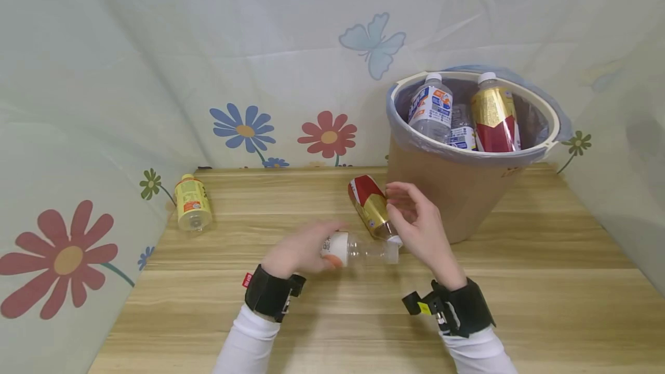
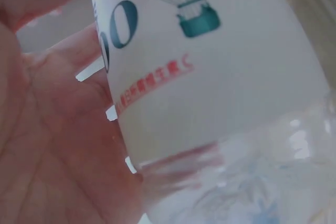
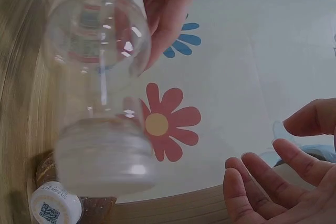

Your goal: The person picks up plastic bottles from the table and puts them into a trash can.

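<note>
A clear plastic bottle (image 1: 367, 250) with a white label and a white cap lies sideways in my left hand (image 1: 306, 247), whose fingers and thumb grip its labelled end. The left wrist view shows the label (image 2: 210, 77) close up, with a balloon basket printed on it. My right hand (image 1: 423, 227) holds nothing; its fingers are loosely bent, apart from the bottle's cap end. Just beyond, a red and gold bottle (image 1: 372, 204) lies on the table. Its white cap (image 3: 55, 205) shows at the lower left of the right wrist view.
A tan bin (image 1: 441, 172) with a bluish liner stands at the back right, several bottles inside. At the back left a yellow-labelled bottle (image 1: 193, 201) lies on the wooden table (image 1: 234, 281). A flowered cloth (image 1: 291, 74) hangs behind the table.
</note>
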The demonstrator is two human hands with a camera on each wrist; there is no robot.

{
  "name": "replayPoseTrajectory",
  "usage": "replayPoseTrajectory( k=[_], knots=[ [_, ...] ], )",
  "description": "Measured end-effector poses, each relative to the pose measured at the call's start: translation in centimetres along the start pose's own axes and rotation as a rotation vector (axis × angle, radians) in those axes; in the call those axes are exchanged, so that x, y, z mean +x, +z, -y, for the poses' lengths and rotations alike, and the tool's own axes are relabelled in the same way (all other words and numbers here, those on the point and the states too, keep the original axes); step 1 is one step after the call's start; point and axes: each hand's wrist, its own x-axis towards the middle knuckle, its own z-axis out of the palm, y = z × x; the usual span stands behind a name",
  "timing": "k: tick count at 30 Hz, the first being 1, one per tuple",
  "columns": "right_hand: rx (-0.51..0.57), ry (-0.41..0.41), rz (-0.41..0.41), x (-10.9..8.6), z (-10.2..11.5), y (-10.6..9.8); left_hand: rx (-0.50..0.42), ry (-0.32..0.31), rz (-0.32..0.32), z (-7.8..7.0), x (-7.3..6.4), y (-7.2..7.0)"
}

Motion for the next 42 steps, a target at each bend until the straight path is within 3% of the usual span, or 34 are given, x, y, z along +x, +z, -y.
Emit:
replayPoseTrajectory(
  k=[8,17,22,26,29,33,42],
  knots=[
    [0.032,-0.039,-0.078,0.0,0.3,0.1,-0.036,-0.009,-0.178,1.9,-1.1,-1.9],
    [0.160,-0.023,-0.129,0.0,0.6,0.3,-0.093,0.086,-0.418,2.6,-1.0,-2.8],
    [0.190,-0.040,-0.110,-0.1,0.7,0.6,-0.242,0.067,-0.534,1.5,-0.2,-2.4],
    [0.212,-0.056,-0.081,-0.1,0.9,0.9,-0.438,0.059,-0.617,0.3,0.6,-1.9],
    [0.209,-0.056,-0.055,-0.2,1.1,1.1,-0.569,0.049,-0.625,-0.6,1.0,-1.5],
    [0.211,-0.066,-0.016,-0.3,1.1,1.4,-0.682,0.041,-0.587,-1.4,1.3,-0.9],
    [0.233,-0.068,0.095,-0.4,1.0,1.8,-0.798,0.038,-0.535,-2.5,1.6,-0.4]
  ],
)
